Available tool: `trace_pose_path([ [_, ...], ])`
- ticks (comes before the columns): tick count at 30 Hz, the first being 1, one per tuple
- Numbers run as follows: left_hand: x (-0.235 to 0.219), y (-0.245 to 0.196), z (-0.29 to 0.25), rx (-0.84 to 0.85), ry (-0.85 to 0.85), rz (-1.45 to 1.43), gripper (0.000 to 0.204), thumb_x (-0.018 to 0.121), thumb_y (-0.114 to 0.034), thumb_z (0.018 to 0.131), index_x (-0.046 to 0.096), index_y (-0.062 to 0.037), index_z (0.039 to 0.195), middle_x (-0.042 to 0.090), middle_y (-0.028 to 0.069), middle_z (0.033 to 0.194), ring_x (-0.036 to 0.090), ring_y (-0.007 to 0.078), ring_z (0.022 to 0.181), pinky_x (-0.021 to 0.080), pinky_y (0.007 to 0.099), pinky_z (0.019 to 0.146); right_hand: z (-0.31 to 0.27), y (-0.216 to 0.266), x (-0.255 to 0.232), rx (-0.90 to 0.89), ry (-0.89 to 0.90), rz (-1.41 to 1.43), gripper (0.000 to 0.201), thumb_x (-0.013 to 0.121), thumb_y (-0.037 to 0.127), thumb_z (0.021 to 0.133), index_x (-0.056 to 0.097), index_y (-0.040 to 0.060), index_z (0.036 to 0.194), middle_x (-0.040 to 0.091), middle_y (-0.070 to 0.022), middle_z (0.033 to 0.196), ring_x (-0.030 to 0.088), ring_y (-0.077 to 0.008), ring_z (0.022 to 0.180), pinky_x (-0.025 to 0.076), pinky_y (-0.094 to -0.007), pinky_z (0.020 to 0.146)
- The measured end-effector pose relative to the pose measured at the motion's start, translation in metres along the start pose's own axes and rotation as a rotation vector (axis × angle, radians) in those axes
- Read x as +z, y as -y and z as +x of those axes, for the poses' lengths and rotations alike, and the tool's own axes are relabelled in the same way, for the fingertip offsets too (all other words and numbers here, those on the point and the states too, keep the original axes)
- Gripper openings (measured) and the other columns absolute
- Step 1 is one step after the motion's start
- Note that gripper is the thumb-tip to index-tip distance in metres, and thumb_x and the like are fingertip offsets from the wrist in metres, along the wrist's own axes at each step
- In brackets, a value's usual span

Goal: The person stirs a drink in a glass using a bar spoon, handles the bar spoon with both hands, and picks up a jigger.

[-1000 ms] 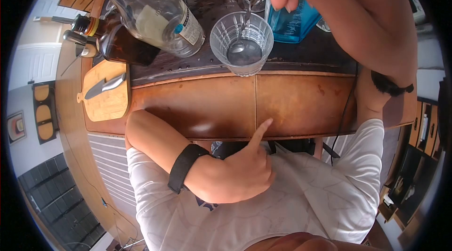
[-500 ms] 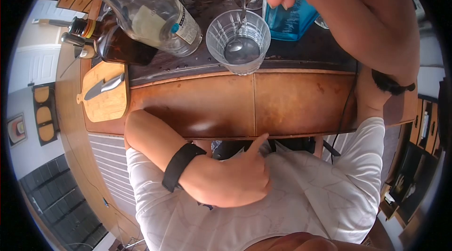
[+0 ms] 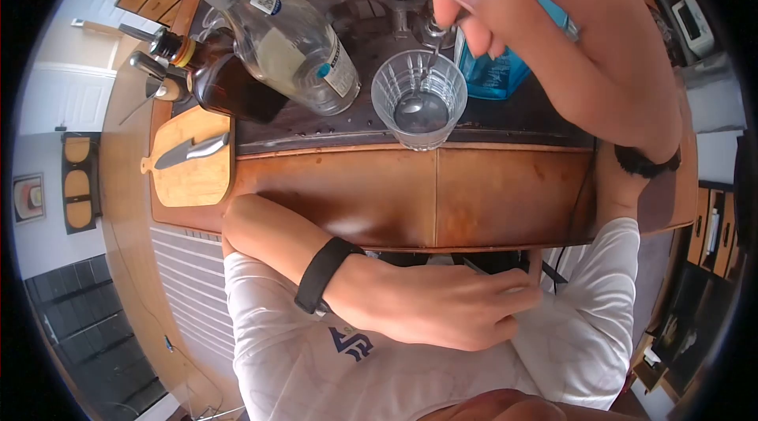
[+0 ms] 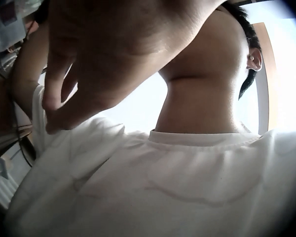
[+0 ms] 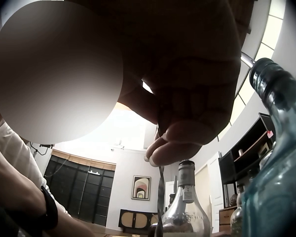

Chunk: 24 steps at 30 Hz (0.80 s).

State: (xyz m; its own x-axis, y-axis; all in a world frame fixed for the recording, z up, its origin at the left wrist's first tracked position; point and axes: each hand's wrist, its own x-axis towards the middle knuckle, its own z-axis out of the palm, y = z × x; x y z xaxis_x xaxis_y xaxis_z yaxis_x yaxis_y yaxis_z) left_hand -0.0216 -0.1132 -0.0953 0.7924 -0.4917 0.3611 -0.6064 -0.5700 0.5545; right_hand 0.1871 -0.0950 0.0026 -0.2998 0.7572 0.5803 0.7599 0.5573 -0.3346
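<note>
Spoon (image 3: 411,106) stands tilted in the cut glass (image 3: 425,133), its bowl low inside and its twisted handle leaning toward one o'clock. Right hand (image 3: 545,34), above the glass at about one o'clock, pinches the upper handle between thumb and fingers. Left hand (image 3: 430,302) is at the glass's six o'clock, in front of the white shirt (image 3: 474,377), fingers close together and loosely bent. Glass sits on the dark tabletop (image 3: 537,117), just beside the brown leather edge (image 3: 355,200). Blue bottle (image 3: 493,81) is near it, between two and three o'clock; clear bottle (image 3: 288,54) at ten o'clock; brown bottle (image 3: 237,89) farther out, past nine o'clock. Wooden board (image 3: 193,188) lies toward eight o'clock, bearing a knife (image 3: 189,151), blade pointing to eight o'clock.
</note>
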Motion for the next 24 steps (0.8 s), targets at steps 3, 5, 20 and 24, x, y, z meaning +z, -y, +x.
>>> trace_pose_path([
  [3, -0.006, 0.002, 0.0, 0.023, 0.144, -0.026, 0.017, 0.065, -0.005, 0.08, 0.05, 0.0022, 0.079, 0.048, 0.0167, 0.106, 0.057, 0.0233, 0.088, 0.056, 0.0308, 0.057, 0.006, -0.003, -0.016, 0.05, 0.144, 0.169, 0.023, 0.056, 0.012, 0.102, 0.065, 0.0, 0.084, 0.054, -0.008, 0.056, 0.053, -0.0229, 0.046, 0.04, -0.0343, 0.045],
  [5, -0.011, 0.004, 0.001, 0.013, 0.178, -0.052, 0.017, 0.064, -0.005, 0.081, 0.048, 0.0028, 0.08, 0.048, 0.0177, 0.105, 0.058, 0.0242, 0.085, 0.055, 0.0326, 0.057, 0.006, 0.001, -0.015, 0.158, 0.277, 0.213, 0.024, 0.055, 0.012, 0.102, 0.065, -0.0009, 0.085, 0.057, -0.0078, 0.058, 0.056, -0.0206, 0.048, 0.043, -0.0327, 0.047],
  [20, -0.003, 0.016, 0.003, -0.054, 0.208, -0.218, 0.017, 0.062, -0.001, 0.083, 0.047, 0.005, 0.084, 0.047, 0.0202, 0.096, 0.061, 0.0341, 0.07, 0.049, 0.045, 0.057, -0.007, -0.001, 0.008, 0.102, 0.022, 0.177, 0.027, 0.05, 0.014, 0.105, 0.063, -0.0012, 0.087, 0.059, -0.0064, 0.069, 0.057, -0.0151, 0.059, 0.044, -0.0288, 0.056],
  [24, -0.008, 0.016, 0.005, -0.057, 0.212, -0.197, 0.018, 0.064, 0.0, 0.081, 0.047, 0.0047, 0.083, 0.048, 0.0192, 0.093, 0.061, 0.0337, 0.068, 0.049, 0.0452, 0.055, -0.007, -0.004, 0.008, 0.068, 0.017, 0.178, 0.026, 0.05, 0.012, 0.104, 0.063, -0.0019, 0.086, 0.06, -0.0075, 0.069, 0.057, -0.0169, 0.058, 0.044, -0.0294, 0.055],
])
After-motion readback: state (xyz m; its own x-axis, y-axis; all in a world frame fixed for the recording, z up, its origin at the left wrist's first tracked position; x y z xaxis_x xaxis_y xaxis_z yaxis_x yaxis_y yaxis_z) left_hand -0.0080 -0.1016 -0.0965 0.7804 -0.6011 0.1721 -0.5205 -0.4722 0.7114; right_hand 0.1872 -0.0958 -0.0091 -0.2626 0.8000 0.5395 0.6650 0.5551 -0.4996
